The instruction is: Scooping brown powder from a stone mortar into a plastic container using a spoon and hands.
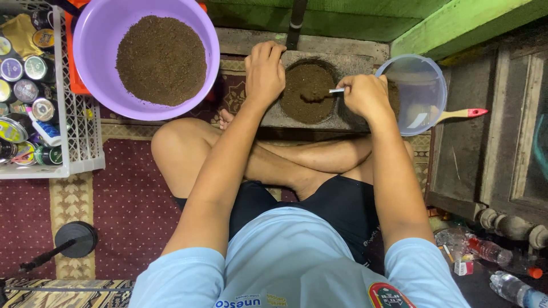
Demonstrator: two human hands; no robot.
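Sitting cross-legged on a maroon patterned carpet (131, 199), a person works at a grey rectangular stone mortar (348, 68) whose round hollow holds dark brown ground powder (305, 94). The left hand (264, 71) rests curled over the mortar's near-left rim, its grip closed on the stone edge and steadying the block. The right hand (365, 94) is closed in a fist around a small metal spoon (328, 93), whose handle shows just left of the knuckles; the bowl end is sunk in the powder near the right of the hollow. The powder thus lies directly left of the right grip and directly right of the left grip, between the two hands.

Beside the mortar's right edge, touching or nearly so, stands a clear round plastic container (419, 94), partly hidden by the right hand. A wooden-handled brush with a red tip (459, 114) lies against its far side. At the carpet's far-left corner sits a lilac round plastic basin (97, 45) heaped with more of the same brown powder, and left of it a white plastic lattice crate (80, 131) filled with small round tins.

Judged hazards: a loaded spoon lifted with a tilt could scatter powder onto the carpet or the person's legs; a loosened left grip could let the mortar shift under the scraping; the light container could tip if nudged by the right wrist.
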